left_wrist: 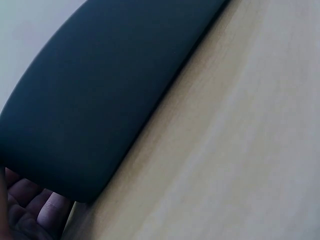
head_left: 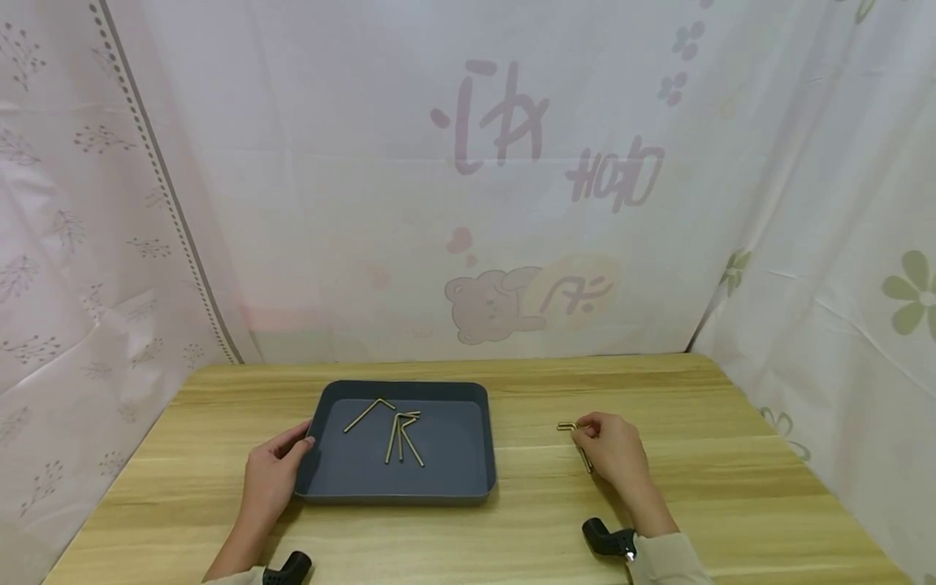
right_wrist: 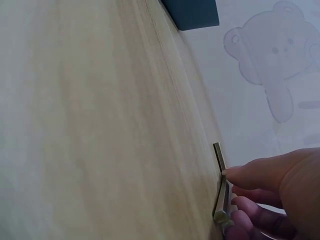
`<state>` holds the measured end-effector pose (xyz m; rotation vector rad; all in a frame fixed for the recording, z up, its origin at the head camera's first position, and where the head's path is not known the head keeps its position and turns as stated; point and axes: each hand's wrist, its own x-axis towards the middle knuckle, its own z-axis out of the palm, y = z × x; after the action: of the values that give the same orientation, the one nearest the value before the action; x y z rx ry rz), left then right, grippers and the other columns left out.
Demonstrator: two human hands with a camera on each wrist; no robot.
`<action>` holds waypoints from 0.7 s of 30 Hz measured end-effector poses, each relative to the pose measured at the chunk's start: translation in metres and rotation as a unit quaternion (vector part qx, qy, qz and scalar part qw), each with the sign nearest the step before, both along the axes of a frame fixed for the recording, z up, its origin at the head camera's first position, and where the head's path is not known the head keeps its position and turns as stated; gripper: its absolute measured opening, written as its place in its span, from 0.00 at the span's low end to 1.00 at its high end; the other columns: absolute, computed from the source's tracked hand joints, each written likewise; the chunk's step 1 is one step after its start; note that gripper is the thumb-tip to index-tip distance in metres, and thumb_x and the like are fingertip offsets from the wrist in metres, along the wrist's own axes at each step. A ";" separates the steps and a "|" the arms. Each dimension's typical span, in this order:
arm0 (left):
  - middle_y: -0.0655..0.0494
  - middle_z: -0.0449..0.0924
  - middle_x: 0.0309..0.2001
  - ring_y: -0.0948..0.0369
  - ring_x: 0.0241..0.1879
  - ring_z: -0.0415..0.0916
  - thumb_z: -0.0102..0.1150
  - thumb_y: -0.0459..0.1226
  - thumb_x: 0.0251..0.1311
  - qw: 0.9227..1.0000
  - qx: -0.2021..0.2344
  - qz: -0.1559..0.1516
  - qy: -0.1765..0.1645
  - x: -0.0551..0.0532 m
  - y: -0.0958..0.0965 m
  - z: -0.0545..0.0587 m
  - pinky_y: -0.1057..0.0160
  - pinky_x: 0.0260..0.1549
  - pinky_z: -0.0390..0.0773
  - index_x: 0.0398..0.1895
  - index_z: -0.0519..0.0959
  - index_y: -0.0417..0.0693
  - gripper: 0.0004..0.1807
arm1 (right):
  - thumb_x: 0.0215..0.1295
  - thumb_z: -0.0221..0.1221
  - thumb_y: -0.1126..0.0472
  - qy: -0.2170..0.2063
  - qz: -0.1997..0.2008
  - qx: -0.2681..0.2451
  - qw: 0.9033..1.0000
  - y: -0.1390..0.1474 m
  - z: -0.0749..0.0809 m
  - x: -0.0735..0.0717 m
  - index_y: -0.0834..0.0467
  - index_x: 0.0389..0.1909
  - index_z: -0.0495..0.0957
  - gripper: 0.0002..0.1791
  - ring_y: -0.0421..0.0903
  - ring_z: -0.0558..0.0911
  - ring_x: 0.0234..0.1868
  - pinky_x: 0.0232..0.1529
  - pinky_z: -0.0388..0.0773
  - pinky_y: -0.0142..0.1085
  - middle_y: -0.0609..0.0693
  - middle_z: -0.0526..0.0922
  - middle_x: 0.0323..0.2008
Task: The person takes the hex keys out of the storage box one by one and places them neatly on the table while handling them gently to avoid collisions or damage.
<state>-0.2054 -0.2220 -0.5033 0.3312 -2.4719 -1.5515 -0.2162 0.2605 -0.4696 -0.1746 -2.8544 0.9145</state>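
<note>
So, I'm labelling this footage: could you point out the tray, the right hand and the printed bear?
Tray [head_left: 455, 452]: head view, bare part of its floor.
Right hand [head_left: 613, 447]: head view, back of the hand.
Printed bear [head_left: 484, 307]: head view, on its head.

tray [head_left: 457, 455] on table [head_left: 526, 536]; rods [head_left: 400, 443] in tray; right hand [head_left: 617, 451] right of tray; curtain [head_left: 351, 203] behind

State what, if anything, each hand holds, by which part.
Left hand: tray, by its left side. Right hand: at least one hex key, near the bend.
</note>
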 end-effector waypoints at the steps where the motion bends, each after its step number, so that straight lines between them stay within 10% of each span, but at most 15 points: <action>1: 0.51 0.83 0.60 0.92 0.44 0.67 0.58 0.43 0.70 1.000 0.000 0.000 0.001 0.000 0.000 0.000 0.86 0.42 0.68 0.62 0.81 0.51 0.20 | 0.63 0.63 0.59 0.001 -0.001 0.002 1.000 0.000 0.000 0.000 0.63 0.42 0.86 0.12 0.42 0.75 0.29 0.32 0.71 0.35 0.49 0.84 0.30; 21: 0.50 0.83 0.61 0.91 0.44 0.67 0.58 0.42 0.70 1.000 0.002 0.000 0.000 0.000 0.002 0.002 0.86 0.42 0.68 0.62 0.82 0.51 0.19 | 0.61 0.62 0.61 -0.005 -0.004 0.005 1.000 -0.005 0.007 0.000 0.66 0.44 0.85 0.14 0.46 0.80 0.33 0.32 0.75 0.38 0.53 0.86 0.32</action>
<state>-0.2050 -0.2203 -0.5016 0.3317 -2.4693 -1.5574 -0.2163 0.2555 -0.4631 -0.1907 -2.8644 0.8987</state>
